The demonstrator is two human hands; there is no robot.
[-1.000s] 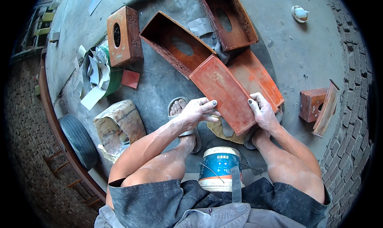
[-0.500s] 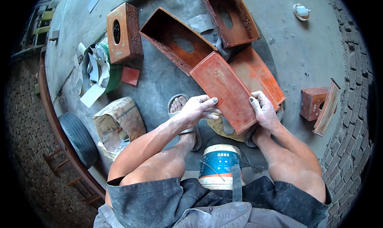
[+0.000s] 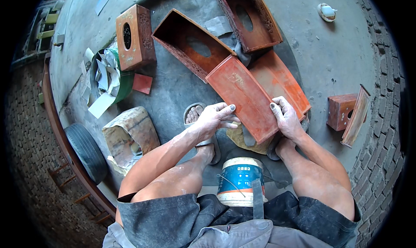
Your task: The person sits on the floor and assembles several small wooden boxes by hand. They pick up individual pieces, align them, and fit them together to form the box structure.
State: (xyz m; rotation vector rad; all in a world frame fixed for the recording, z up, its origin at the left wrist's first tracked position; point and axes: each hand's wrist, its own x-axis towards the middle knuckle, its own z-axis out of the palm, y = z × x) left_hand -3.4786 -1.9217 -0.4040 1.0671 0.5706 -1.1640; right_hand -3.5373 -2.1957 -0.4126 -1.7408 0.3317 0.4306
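Both my hands hold a flat reddish wooden panel (image 3: 242, 96) tilted above my feet, its far end against an open wooden box. My left hand (image 3: 214, 118) is at its left edge, thumb on the face and fingertips partly tucked under. My right hand (image 3: 287, 117) pinches the right edge, thumb on top and fingers curled; its underside grip is hidden. Pale dust coats both hands. Beyond the panel lies the carved open box (image 3: 190, 48) with an oval hole. An orange-red wooden piece (image 3: 281, 83) rests partly under the panel, on the right.
Another open box (image 3: 247, 14) stands far off, with an upright tissue box (image 3: 134, 40) at left. Near it is a green bin (image 3: 125, 81) of paper sheets. A blue-and-white bucket (image 3: 241, 181) sits between my legs. A small box (image 3: 340, 111) and leaning board (image 3: 356, 115) are at right.
The hands and the panel hold almost the same place. The whole view has shifted very slightly; nothing has been let go or taken up.
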